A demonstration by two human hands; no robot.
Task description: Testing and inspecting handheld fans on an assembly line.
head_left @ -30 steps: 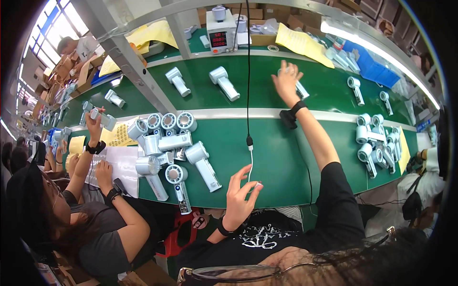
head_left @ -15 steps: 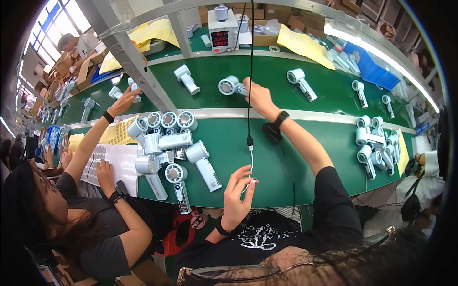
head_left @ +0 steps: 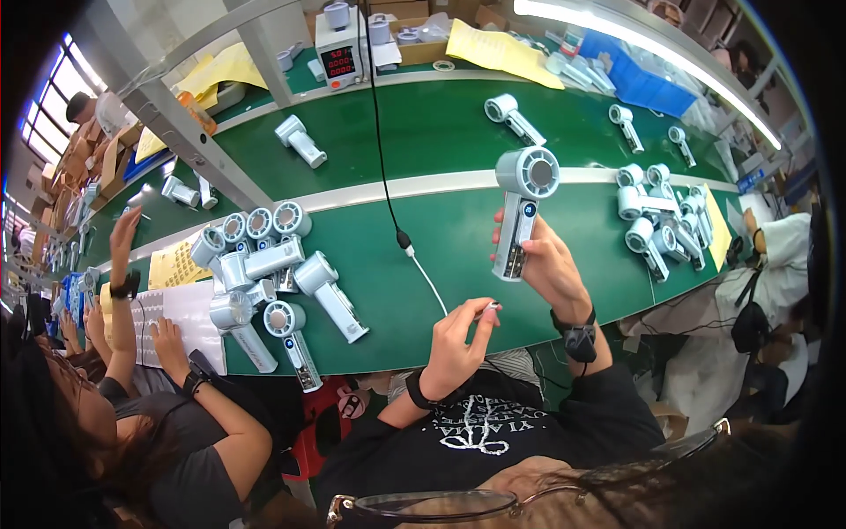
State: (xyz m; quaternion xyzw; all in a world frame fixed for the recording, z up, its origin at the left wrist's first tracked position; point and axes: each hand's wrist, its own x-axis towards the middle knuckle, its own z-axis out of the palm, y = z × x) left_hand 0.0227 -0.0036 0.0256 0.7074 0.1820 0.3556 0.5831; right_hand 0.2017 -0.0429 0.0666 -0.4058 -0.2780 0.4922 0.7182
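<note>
My right hand [head_left: 553, 269] is closed around the handle of a light-blue handheld fan [head_left: 527, 176]. The fan stands nearly upright above the green bench, its round grille at the top and a small dark display on the handle. Lower and to the left, my left hand [head_left: 454, 351] pinches the end of a white cable [head_left: 427, 280], with a small plug tip showing at the fingertips. That cable joins a black cord [head_left: 381, 132] hanging from above. Fan and plug are apart.
Several fans [head_left: 330, 300] lie piled at the left, more [head_left: 639, 236] at the right. Others lie on the far strip of the green bench [head_left: 414, 115]. A power supply [head_left: 339, 57] and a blue bin [head_left: 639, 79] stand behind. A co-worker's hand [head_left: 169, 348] rests on a white sheet at the left.
My right hand has brought the fan from the far strip toward me and raised it upright. My left hand, still pinching the cable end, has shifted slightly right. The whole view has turned somewhat.
</note>
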